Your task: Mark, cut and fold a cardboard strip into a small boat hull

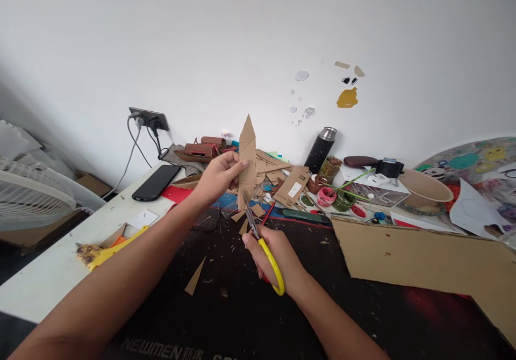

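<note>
My left hand (pixel 220 176) pinches the left edge of an upright cardboard piece (pixel 247 153) with a pointed top. In my right hand (pixel 276 255) are scissors with yellow handles (pixel 273 266). Their blades meet the lower end of the cardboard piece, where a narrow strip hangs at the left. A thin cardboard triangle (pixel 195 278) lies on the black mat (pixel 161 306) below my left hand. Behind and beside the held piece are many cardboard scraps (pixel 272 167).
A black phone (pixel 156 182) and a yellow glue gun (pixel 108 251) lie at the left. Paint jars (pixel 326 196), a black flask (pixel 320 150) and a bowl (pixel 425 188) stand behind. A large cardboard sheet (pixel 415 255) covers the right side.
</note>
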Motion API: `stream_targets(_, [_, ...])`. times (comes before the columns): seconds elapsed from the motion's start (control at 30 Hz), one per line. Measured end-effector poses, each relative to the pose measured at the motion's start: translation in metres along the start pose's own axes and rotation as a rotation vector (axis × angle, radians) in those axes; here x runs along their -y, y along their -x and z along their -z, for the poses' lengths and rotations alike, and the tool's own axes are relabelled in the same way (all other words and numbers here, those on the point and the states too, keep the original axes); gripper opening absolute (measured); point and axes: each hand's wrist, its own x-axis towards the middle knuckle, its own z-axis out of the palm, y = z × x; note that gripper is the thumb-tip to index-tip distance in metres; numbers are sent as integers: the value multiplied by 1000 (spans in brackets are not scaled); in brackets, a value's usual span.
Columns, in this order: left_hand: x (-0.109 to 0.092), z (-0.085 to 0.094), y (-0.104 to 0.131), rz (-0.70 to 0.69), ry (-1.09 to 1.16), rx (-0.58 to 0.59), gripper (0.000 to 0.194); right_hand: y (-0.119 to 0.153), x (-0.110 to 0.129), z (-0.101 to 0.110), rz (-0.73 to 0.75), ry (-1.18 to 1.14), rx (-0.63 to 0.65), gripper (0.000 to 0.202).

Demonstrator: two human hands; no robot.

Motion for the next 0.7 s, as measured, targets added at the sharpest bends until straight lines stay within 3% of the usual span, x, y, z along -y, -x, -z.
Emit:
stream_targets(0.2, [0,2,0,-29,9,-8,50,0,5,3,11,-67,46,46])
stream_targets(0.43, [-4,1,1,-63,17,-25,48,-3,-6,2,47,-254,96,66])
stream_targets(0.7, [-7,0,4,-126,-31,-27,44,-4,-4,1,36,-229,72,68])
